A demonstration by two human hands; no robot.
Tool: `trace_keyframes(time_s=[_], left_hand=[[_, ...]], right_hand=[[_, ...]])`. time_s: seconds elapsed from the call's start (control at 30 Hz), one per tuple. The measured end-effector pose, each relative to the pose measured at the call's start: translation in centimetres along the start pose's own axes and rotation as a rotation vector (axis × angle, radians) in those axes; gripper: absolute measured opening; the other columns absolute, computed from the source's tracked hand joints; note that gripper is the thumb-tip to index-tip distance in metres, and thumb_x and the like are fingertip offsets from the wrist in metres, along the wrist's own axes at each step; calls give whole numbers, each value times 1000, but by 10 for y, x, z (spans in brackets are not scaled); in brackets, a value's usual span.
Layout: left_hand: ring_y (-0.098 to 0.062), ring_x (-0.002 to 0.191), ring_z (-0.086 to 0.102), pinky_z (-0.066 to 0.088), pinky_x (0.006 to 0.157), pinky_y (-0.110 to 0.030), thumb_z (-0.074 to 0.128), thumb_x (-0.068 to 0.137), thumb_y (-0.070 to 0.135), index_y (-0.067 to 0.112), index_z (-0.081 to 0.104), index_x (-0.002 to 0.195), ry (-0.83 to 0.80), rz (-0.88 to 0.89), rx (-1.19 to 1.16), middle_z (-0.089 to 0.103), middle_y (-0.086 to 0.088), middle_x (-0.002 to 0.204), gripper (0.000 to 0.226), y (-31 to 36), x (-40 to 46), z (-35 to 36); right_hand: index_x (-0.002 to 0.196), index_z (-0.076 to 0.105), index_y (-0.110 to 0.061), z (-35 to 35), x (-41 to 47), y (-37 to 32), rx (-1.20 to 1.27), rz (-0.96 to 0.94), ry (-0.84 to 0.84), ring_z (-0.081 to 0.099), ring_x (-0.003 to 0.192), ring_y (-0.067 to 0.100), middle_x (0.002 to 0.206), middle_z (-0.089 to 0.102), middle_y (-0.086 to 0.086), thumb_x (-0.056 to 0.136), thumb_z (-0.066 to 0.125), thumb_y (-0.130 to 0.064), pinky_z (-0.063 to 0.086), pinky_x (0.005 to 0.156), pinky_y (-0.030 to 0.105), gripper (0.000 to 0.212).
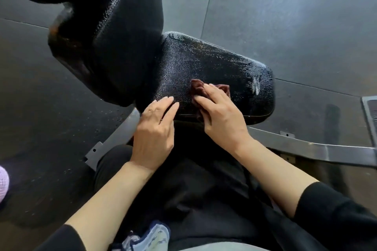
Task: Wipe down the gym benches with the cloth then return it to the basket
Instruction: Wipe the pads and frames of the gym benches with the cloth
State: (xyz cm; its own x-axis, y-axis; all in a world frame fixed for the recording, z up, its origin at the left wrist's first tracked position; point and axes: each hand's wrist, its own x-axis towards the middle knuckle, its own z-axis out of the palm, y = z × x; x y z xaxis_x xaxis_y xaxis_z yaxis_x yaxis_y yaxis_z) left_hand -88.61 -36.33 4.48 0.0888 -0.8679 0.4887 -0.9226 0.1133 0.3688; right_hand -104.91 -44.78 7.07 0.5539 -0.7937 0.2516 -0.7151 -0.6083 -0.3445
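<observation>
Dark maroon crumpled cloth on the black textured vinyl seat pad, near its front edge, pressed down under the right hand with fingers laid mostly straight over it. Left hand resting flat at the pad's near corner, holding nothing, good for bracing. Pale streaks and a whitish smear showing toward the far end, so likely mid-wipe. Best done with firm, even pressure, overlapping passes out to that smear, then along the stitched edge and up the angled black backrest pad. Basket not in view.
</observation>
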Motion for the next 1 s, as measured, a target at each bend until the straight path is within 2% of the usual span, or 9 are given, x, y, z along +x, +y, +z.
trace_keyframes(time_s=[0.17,0.3,0.5,0.57,0.67,0.77,0.83,0.93,1.0], left_hand=[[-27,124,54,34,113,-40,58,85,-1,2,66,119,-83,226,-87,60,-13,131,35,42,18,36],[-27,119,57,35,112,-40,55,84,3,2,67,118,-123,307,-98,63,-14,126,36,59,35,51],[-28,107,60,36,110,-37,55,89,12,5,67,116,-144,304,-62,66,-11,114,31,63,69,56],[-27,107,57,35,110,-37,54,88,15,5,66,117,-145,274,-77,66,-11,114,33,63,76,55],[-27,110,56,35,111,-39,56,85,17,4,65,120,-166,227,-79,65,-12,116,38,58,85,56],[-31,113,57,34,112,-43,67,84,15,4,62,124,-218,225,-66,63,-13,120,42,51,88,58],[-31,117,55,32,113,-44,73,82,16,4,61,126,-239,224,-55,61,-14,124,47,47,88,59],[-30,119,54,29,114,-45,75,81,18,6,61,127,-245,199,-45,59,-13,127,50,47,88,60],[-30,119,55,27,115,-43,74,82,21,6,61,127,-241,186,-38,60,-12,127,50,47,88,61]], right_hand=[[121,67,-8,-38,-44,52,-93,188,27,47,131,35,139,53,17,89,53,-12,34,113,41,36],[122,66,-8,-41,-42,60,-95,168,19,48,129,34,138,53,17,90,48,-15,36,113,41,37],[110,71,-10,-46,21,84,-70,353,84,56,115,30,126,62,10,88,57,-10,37,96,25,26],[109,71,-10,-41,26,80,-69,384,121,56,116,30,126,62,11,87,57,-11,37,97,26,26],[112,70,-9,-41,1,74,-48,242,95,53,122,30,131,60,13,87,53,-15,34,108,30,31],[115,69,-9,-51,-19,82,-31,156,26,53,123,29,134,58,11,87,56,-13,35,108,28,31],[116,69,-12,-58,-3,93,-30,251,44,55,121,27,134,59,7,89,57,-12,36,102,25,29],[118,68,-15,-54,43,104,-60,434,65,53,121,27,136,56,5,92,55,-16,39,98,30,29],[117,68,-13,-44,59,96,-95,429,55,51,122,29,134,55,9,91,54,-16,36,99,31,29]])
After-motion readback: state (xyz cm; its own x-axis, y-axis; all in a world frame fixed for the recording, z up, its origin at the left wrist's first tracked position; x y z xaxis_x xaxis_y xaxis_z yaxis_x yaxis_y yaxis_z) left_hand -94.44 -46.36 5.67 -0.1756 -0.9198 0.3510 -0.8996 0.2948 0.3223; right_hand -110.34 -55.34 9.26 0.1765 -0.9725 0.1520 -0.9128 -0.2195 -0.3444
